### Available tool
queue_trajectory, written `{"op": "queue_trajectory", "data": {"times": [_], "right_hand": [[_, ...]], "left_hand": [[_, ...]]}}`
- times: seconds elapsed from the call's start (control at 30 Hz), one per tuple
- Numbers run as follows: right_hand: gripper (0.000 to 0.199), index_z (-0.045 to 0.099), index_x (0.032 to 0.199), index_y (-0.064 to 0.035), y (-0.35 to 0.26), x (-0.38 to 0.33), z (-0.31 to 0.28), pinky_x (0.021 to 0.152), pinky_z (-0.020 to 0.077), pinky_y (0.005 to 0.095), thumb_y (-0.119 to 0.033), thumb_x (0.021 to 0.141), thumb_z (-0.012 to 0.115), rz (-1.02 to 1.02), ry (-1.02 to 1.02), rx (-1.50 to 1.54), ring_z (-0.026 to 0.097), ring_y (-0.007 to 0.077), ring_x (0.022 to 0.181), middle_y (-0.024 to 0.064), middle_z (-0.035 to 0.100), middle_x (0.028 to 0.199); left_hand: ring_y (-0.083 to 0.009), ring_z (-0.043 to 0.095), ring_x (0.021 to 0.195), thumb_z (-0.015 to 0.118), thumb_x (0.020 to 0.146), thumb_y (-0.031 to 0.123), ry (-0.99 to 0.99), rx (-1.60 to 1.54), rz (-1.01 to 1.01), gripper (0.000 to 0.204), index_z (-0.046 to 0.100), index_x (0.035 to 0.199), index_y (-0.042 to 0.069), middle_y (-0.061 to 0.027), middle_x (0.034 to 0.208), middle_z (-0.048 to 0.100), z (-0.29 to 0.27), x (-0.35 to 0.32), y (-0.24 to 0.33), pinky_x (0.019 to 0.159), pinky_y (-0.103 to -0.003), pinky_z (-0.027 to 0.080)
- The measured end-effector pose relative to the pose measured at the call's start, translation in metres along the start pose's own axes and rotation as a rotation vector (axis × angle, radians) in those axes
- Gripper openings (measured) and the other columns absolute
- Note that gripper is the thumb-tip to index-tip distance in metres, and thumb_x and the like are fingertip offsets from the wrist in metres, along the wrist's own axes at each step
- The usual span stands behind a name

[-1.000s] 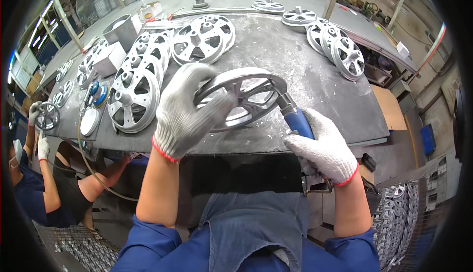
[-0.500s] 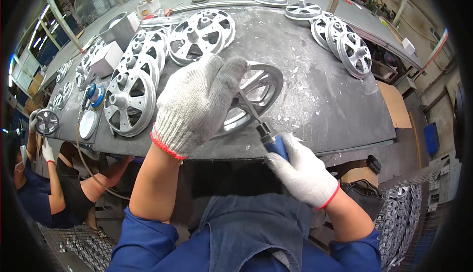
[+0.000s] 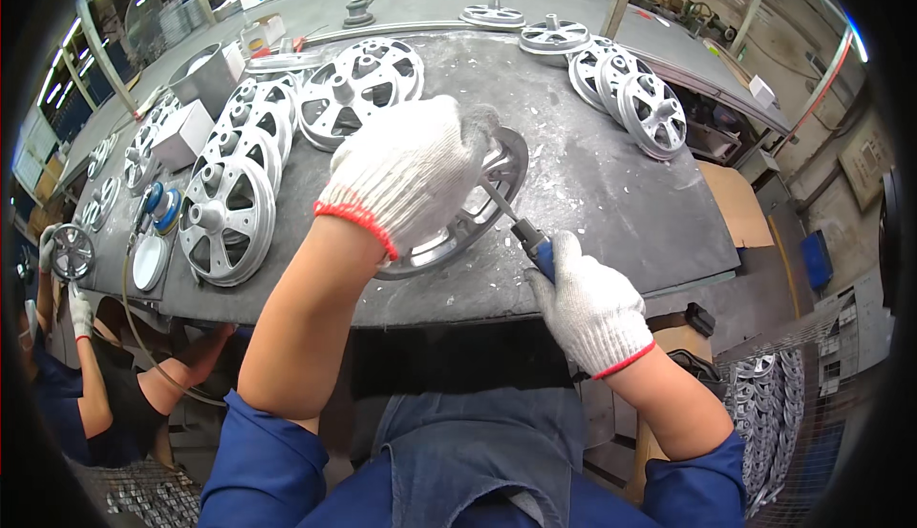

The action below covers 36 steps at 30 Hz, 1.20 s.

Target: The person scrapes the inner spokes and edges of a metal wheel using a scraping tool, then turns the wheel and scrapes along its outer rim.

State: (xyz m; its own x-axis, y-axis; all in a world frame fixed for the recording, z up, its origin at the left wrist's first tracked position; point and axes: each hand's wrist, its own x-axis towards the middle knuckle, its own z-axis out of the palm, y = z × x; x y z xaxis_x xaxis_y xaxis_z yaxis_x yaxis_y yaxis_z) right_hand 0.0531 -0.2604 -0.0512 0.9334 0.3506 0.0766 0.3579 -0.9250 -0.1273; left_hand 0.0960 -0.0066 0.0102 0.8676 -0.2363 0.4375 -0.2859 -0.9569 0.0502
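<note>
My left hand (image 3: 415,165), in a knitted white glove with a red cuff, is closed over a silver spoked wheel (image 3: 516,167). The wheel is tilted on the dark tabletop, and the glove covers its upper left part. In my right hand (image 3: 594,308), gloved the same way, is a file-like tool (image 3: 542,253) with a blue handle, a black collar and a narrow metal shaft. The shaft reaches in among the spokes beside my left fingers. Its tip is hidden, so I cannot tell what it touches.
Several silver wheels (image 3: 225,217) lean in rows at left; others (image 3: 652,115) stand back right. A blue round sander (image 3: 164,206) lies near a white box (image 3: 187,134). Pale flakes litter the dark table (image 3: 611,232). A co-worker's gloved hand (image 3: 81,313) handles another wheel at far left.
The view has shifted so the table appears further left and lower. My left hand has moved along the wheel, which sits at a changed tilt. The tool still reaches among its spokes.
</note>
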Motion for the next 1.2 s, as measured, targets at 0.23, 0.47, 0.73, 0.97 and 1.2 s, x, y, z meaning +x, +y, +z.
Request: {"op": "queue_trajectory", "data": {"times": [0.23, 0.47, 0.73, 0.97, 1.2], "right_hand": [[0.043, 0.057, 0.129, -0.0076, 0.008, 0.005, 0.016, 0.047, 0.0513, 0.0411, -0.047, 0.113, 0.061, -0.051, -0.279, 0.938, 0.068, 0.0251, 0.057, 0.0156, 0.066, 0.076], [0.069, 0.049, 0.148, -0.0065, 0.021, 0.007, 0.025, 0.03, 0.0294, 0.0279, -0.067, 0.116, 0.045, 0.212, -0.89, 2.306, 0.035, 0.0094, 0.037, 0.0043, 0.047, 0.07], [0.054, 0.059, 0.144, 0.0001, -0.008, 0.016, -0.07, 0.041, 0.0423, 0.0265, -0.026, 0.1, 0.078, 0.083, -0.465, 1.259, 0.054, 0.0073, 0.047, -0.0007, 0.057, 0.075], [0.052, 0.06, 0.141, -0.0035, -0.014, 0.022, -0.047, 0.068, 0.0581, 0.0474, -0.034, 0.102, 0.076, -0.124, -0.162, 0.702, 0.074, 0.034, 0.073, 0.0184, 0.075, 0.09], [0.05, 0.053, 0.137, -0.0017, -0.024, -0.002, 0.016, 0.075, 0.0597, 0.0567, -0.041, 0.11, 0.066, -0.143, 0.006, 0.456, 0.076, 0.0475, 0.08, 0.027, 0.075, 0.095]], "left_hand": [[-0.0424, 0.078, 0.097, 0.052, 0.113, 0.022, -0.191, 0.125, -0.03, 0.031, 0.073, 0.127, 0.004, -0.0237, 0.104, 0.076, -0.001, 0.022, 0.011, 0.082, -0.052, 0.064], [-0.0406, 0.077, 0.097, 0.059, 0.108, 0.023, -0.208, 0.1, -0.028, 0.028, 0.081, 0.114, 0.005, -0.0233, 0.102, 0.074, 0.01, 0.023, 0.02, 0.084, -0.051, 0.063], [-0.037, 0.071, 0.103, 0.069, 0.108, 0.036, 0.512, -0.634, -0.156, 0.037, 0.073, 0.123, 0.002, -0.0202, 0.118, 0.072, 0.049, -0.054, -0.015, 0.087, -0.045, 0.06], [-0.0356, 0.069, 0.131, 0.073, 0.1, 0.05, -0.263, -0.059, 0.12, 0.059, 0.076, 0.133, 0.001, -0.0206, 0.129, 0.076, -0.024, 0.048, 0.037, 0.111, -0.049, 0.054], [-0.0265, 0.077, 0.101, 0.07, 0.101, 0.038, -0.393, -0.514, 0.187, 0.049, 0.079, 0.126, -0.003, -0.0184, 0.108, 0.081, 0.004, 0.075, -0.004, 0.092, -0.039, 0.061]]}}
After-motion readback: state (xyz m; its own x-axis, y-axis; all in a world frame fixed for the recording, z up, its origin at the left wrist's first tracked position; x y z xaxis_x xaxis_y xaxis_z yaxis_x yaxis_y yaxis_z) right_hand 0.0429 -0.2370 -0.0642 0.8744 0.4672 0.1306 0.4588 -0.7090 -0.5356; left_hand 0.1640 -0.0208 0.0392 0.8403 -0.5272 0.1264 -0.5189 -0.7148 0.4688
